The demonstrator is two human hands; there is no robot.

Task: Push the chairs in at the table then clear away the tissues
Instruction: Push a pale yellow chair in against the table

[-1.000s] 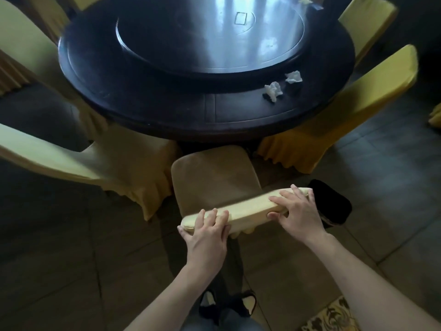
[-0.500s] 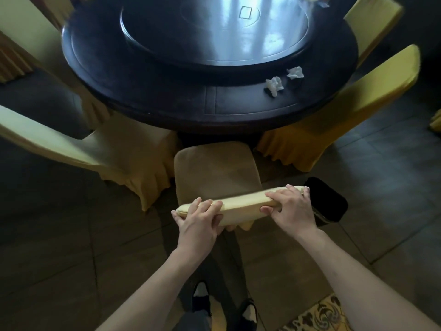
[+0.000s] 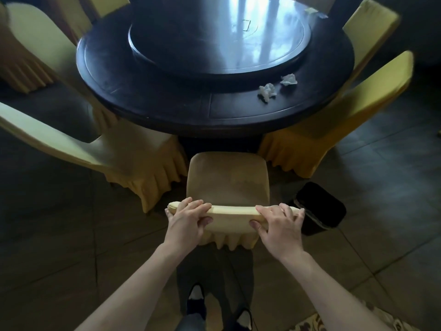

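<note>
A yellow-covered chair (image 3: 228,180) stands in front of me, its seat facing the dark round table (image 3: 167,108) with a gap between seat front and table edge. My left hand (image 3: 187,220) grips the left end of the chair's top rail. My right hand (image 3: 280,225) grips the right end. Two crumpled white tissues lie on the table's near right rim: one tissue (image 3: 267,90) closer to me, the other tissue (image 3: 289,80) just beyond it.
Covered chairs flank mine: a left chair (image 3: 100,151) and a right chair (image 3: 334,120), both tucked under the table. A glass turntable (image 3: 219,37) fills the table's middle. A black bin (image 3: 318,209) stands on the floor right of my chair. My feet show below.
The chair has straightened to face the table squarely and moved a little toward it. Both hands keep their grip on the top rail, and I have stepped forward.
</note>
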